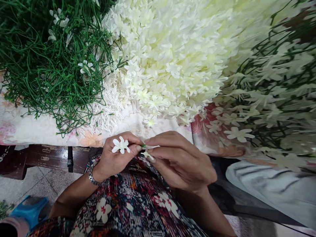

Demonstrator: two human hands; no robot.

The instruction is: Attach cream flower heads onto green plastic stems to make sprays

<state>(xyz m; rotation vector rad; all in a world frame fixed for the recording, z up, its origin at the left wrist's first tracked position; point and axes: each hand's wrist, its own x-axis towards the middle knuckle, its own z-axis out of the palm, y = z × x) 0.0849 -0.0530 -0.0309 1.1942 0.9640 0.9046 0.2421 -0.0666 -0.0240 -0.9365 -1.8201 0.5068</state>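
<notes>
My left hand (116, 156) is closed, pinching a thin green stem with a small white artificial flower (120, 145) resting over its fingers. My right hand (177, 161) meets it fingertip to fingertip, closed on a small white flower piece (148, 154) at the stem's tip. Both hands hover above my lap, just in front of the table's edge. A metal watch band (93, 176) circles my left wrist.
A heap of loose cream-white flower heads (172, 56) fills the middle of the cloth-covered table (29, 128). Bare green stems (49, 62) are piled at left, white stamen pieces (111, 105) beside them, and assembled flower stems (276, 95) at right. A blue sandal (31, 210) lies on the floor.
</notes>
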